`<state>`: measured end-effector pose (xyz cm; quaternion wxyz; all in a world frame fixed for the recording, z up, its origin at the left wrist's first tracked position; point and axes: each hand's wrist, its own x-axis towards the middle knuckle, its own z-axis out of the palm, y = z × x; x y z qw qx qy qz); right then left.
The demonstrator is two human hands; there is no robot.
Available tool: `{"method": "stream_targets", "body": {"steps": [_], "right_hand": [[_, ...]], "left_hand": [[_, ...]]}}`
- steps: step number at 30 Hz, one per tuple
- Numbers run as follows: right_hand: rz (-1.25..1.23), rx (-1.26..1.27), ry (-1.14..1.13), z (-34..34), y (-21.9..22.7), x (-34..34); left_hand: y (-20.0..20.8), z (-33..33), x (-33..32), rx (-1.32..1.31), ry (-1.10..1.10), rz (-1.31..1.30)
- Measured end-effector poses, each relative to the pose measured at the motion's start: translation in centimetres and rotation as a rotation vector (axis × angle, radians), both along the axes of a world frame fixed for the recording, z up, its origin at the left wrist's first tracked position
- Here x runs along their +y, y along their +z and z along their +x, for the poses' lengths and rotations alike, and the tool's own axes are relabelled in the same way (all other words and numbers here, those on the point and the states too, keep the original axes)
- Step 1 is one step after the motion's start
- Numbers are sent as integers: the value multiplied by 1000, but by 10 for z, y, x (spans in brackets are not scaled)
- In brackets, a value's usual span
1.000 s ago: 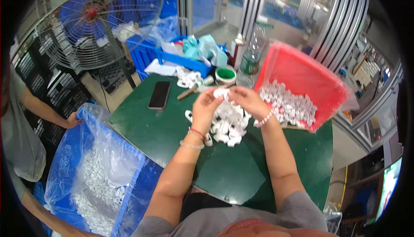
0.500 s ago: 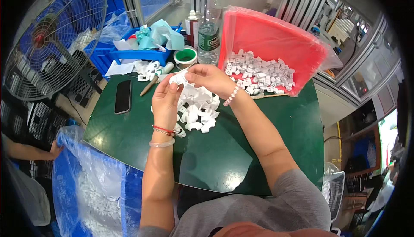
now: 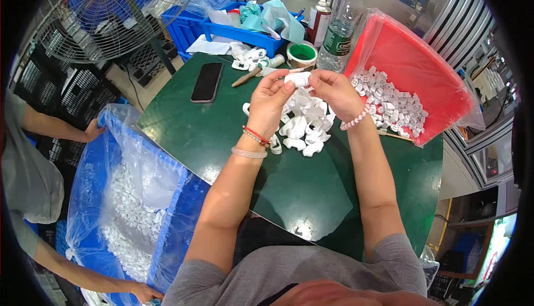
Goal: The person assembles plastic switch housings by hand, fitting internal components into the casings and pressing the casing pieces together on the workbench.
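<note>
A small white plastic part (image 3: 299,79) is pinched between the fingertips of my left hand (image 3: 269,101) and my right hand (image 3: 338,93). Both hands hold it up over the green table (image 3: 303,195). Below them lies a heap of curved white plastic pieces (image 3: 306,125), partly covered by my hands. A wooden-handled tool (image 3: 246,76) rests just beyond my left hand, its far end close to my fingers. To the right of my right hand, a tilted red bin (image 3: 411,55) contains many small white parts (image 3: 392,103).
Along the back stand a green-rimmed tub (image 3: 302,55), a spray can (image 3: 319,23), a plastic bottle (image 3: 337,36) and a blue tray (image 3: 239,30) of wraps. A phone (image 3: 207,82) lies left. A co-worker's hands grip a plastic-lined blue crate (image 3: 167,233). A fan (image 3: 105,5) stands far left.
The whole view has swung, so the table scene sits further right. My hands have drawn level, still on the white part. More of the co-worker shows, with a second hand at the crate.
</note>
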<state>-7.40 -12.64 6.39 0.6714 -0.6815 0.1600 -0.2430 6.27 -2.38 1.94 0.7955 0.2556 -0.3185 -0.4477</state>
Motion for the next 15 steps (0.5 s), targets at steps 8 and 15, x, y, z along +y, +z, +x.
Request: {"method": "stream_targets", "body": {"steps": [8,15], "right_hand": [[42,-3,-21,-1,0,-1],[-347,-5,-144,2,9,11]], "left_hand": [[4,-3,-2,-34,10,-9],[1,-7,1,33,-8,-1]]}}
